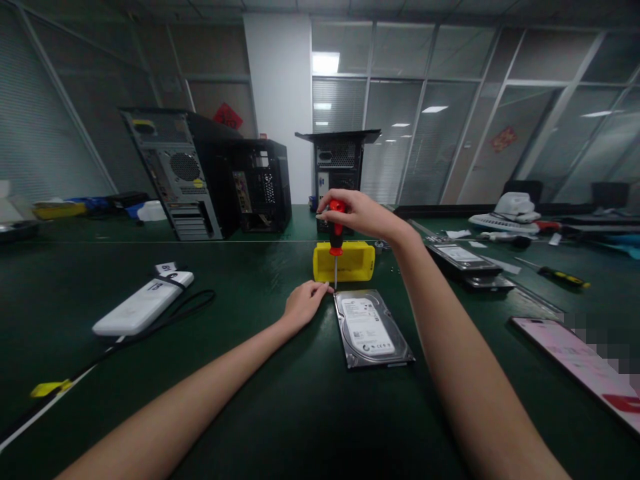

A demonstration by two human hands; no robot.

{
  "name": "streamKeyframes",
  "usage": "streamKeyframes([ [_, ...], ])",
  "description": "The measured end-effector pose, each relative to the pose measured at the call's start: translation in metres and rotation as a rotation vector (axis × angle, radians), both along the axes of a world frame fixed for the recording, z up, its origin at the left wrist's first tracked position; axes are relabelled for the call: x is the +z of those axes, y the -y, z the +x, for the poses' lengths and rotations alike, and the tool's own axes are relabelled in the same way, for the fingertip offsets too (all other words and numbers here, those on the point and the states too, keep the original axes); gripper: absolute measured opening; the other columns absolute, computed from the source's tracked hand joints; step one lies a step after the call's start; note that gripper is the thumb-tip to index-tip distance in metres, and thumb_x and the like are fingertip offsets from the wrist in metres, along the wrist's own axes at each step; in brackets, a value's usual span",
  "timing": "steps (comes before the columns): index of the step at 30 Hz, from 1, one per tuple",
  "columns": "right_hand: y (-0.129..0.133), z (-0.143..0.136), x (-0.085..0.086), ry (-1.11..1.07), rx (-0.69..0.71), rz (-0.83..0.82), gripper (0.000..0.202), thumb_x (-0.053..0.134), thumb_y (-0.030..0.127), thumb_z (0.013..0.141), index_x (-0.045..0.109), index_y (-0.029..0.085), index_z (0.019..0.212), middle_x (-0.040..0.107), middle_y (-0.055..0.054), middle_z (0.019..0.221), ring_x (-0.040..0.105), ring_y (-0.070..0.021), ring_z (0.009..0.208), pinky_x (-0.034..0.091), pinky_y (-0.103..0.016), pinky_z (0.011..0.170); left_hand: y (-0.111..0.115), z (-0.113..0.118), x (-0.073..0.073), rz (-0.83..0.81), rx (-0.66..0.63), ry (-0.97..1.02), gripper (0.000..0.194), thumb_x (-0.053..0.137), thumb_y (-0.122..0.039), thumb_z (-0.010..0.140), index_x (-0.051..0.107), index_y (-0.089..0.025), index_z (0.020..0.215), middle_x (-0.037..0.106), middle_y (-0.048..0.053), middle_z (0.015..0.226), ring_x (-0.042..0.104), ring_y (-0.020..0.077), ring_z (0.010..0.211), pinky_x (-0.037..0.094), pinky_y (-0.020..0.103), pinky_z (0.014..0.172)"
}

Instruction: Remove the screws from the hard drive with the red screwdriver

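A hard drive lies label side up on the green table, in front of me. My right hand grips the red and black handle of a screwdriver from above. The screwdriver stands upright, its tip at the drive's far left corner. Beside that tip is my left hand, its thumb and fingers drawn together at the corner; whatever they pinch is too small to make out. Just behind the drive, a yellow plastic bin rests with its opening toward me.
Computer cases stand at the back. To the left lies a white power strip with its cable. On the right are more hard drives, a yellow and black screwdriver and a phone with its screen lit.
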State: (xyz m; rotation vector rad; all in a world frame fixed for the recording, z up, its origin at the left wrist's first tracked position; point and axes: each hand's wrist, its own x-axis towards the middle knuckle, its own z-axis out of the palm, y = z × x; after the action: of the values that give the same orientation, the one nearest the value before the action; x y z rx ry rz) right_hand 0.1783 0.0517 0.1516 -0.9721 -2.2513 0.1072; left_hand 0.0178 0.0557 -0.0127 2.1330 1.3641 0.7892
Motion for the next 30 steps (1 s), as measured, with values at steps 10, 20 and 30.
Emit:
streamKeyframes([
  [10, 0.0009, 0.0001, -0.0052, -0.047, -0.116, 0.002, 0.026, 0.041, 0.030, 0.087, 0.056, 0.014, 0.099, 0.060, -0.006, 0.091, 0.052, -0.0156, 0.079, 0.039, -0.029, 0.074, -0.0007, 0.0003, -0.0016, 0.014, -0.012, 0.008, 0.040, 0.037, -0.041, 0.089, 0.073, -0.023, 0.092, 0.069, 0.003, 0.101, 0.060, 0.0209, 0.093, 0.042, 0.028, 0.084],
  [20, 0.0000, 0.0007, -0.0044, -0.016, -0.009, -0.039, 0.033, 0.043, 0.036, 0.087, 0.051, 0.019, 0.114, 0.058, -0.006, 0.104, 0.052, -0.0175, 0.088, 0.040, -0.030, 0.079, -0.0014, 0.0001, -0.0021, 0.010, -0.014, 0.015, 0.040, 0.037, -0.041, 0.089, 0.072, -0.023, 0.091, 0.069, 0.003, 0.101, 0.060, 0.0209, 0.093, 0.043, 0.028, 0.083],
  [30, -0.0002, -0.0019, -0.0043, 0.004, -0.034, 0.008, 0.024, 0.048, 0.038, 0.084, 0.054, 0.018, 0.094, 0.057, -0.004, 0.094, 0.050, -0.0158, 0.081, 0.039, -0.029, 0.075, -0.0020, 0.0000, -0.0023, 0.016, -0.016, 0.012, 0.041, 0.037, -0.042, 0.089, 0.073, -0.023, 0.091, 0.069, 0.004, 0.103, 0.060, 0.0210, 0.094, 0.043, 0.029, 0.085],
])
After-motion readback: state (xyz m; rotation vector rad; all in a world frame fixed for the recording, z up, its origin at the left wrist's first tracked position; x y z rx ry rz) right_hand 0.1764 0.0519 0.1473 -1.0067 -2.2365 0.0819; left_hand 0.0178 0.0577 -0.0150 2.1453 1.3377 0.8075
